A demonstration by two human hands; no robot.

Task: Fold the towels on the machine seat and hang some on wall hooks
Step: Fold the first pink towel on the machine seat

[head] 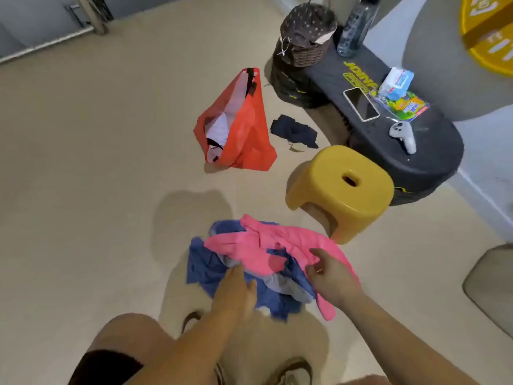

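Note:
A crumpled bundle of towels is held above the beige floor in front of me: a pink towel point(266, 245) lies over a blue towel point(205, 265), with a grey one point(277, 283) showing between them. My left hand point(236, 293) grips the bundle from the left, fingers tucked under the cloth. On the right, my right hand point(330, 276) pinches the pink towel's edge. The black machine seat point(433, 157) stands at the upper right, apart from the towels.
A yellow plastic stool point(327, 187) stands just beyond the towels. An orange bag point(241, 126) holding cloth and a dark cloth point(294, 130) lie on the floor. The seat carries a wicker basket point(305, 37), bottle point(358, 26), phone point(361, 104), packets and a controller point(402, 134).

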